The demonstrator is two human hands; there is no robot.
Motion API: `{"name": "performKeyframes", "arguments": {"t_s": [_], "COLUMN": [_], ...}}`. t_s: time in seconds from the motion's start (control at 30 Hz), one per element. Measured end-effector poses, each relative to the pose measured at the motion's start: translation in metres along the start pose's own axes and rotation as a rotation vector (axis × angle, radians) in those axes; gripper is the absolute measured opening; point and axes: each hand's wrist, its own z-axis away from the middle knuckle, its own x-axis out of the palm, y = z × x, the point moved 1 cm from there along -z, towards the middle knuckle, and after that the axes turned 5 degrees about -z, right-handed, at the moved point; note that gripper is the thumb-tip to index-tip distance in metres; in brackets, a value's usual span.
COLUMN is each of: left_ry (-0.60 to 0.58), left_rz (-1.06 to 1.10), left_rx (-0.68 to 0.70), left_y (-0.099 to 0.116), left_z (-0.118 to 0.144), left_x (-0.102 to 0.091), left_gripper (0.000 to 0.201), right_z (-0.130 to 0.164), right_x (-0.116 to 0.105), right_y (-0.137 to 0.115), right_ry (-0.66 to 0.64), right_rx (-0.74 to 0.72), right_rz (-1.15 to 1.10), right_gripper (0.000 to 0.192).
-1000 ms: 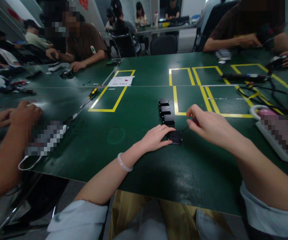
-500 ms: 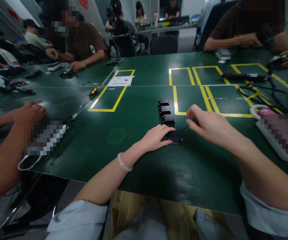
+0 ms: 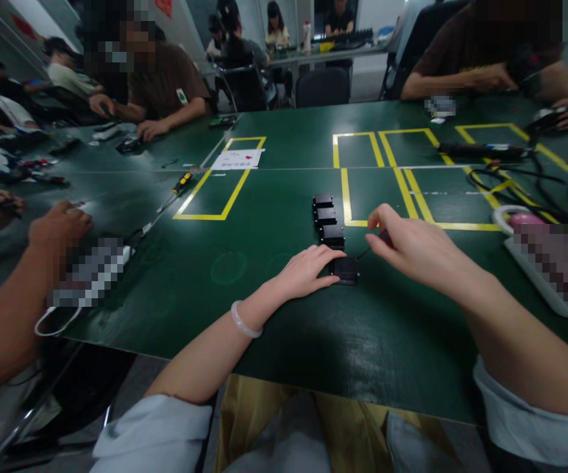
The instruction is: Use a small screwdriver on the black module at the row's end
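Left hand (image 3: 308, 270) flat, fingers resting on nearest black module (image 3: 345, 270), pinning it to green table (image 3: 274, 315). Right hand (image 3: 412, 246) at 3 o'clock of module, pinching thin tool (image 3: 365, 252), tip touching module edge. Three more modules (image 3: 327, 217) in row at 12 o'clock. Yellow-handled screwdriver (image 3: 182, 183) at 10 o'clock, well apart.
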Motion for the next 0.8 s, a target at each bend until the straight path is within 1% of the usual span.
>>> {"name": "performKeyframes", "arguments": {"t_s": [0.1,0.17,0.27,0.37,0.5,0.63,0.7,0.8], "left_ry": [0.002,0.000,0.000,-0.002,-0.004,-0.004,-0.004,-0.005], "left_rz": [0.002,0.004,0.005,0.006,0.008,0.006,0.003,0.001], "left_rx": [0.001,0.001,-0.001,-0.001,-0.004,-0.003,-0.003,-0.003], "left_y": [-0.0003,-0.0004,-0.0004,0.0000,0.0003,0.0000,-0.0003,-0.0005], "left_z": [-0.0001,-0.0002,-0.0002,0.0001,0.0003,-0.0001,-0.0003,-0.0004], "left_x": [0.0001,0.0003,0.0003,-0.0002,-0.0008,-0.0003,0.0002,0.0006], "left_gripper": [0.043,0.043,0.043,0.043,0.042,0.043,0.043,0.043], "right_z": [-0.0011,-0.0013,-0.0006,0.0004,0.0004,-0.0008,-0.0012,-0.0007], "right_x": [0.0002,0.0005,0.0006,-0.0001,-0.0015,-0.0011,-0.0005,0.0001], "right_y": [0.0005,0.0016,0.0026,0.0017,-0.0014,-0.0014,-0.0002,0.0011], "right_ry": [0.004,-0.003,-0.012,-0.005,0.004,-0.005,-0.016,-0.021], "right_rx": [0.012,0.012,-0.017,-0.032,-0.005,0.019,0.020,0.000], "right_rz": [0.052,0.063,0.016,-0.029,-0.024,0.038,0.062,0.036], "right_gripper": [0.027,0.024,0.021,0.023,0.025,0.029,0.027,0.023]}}
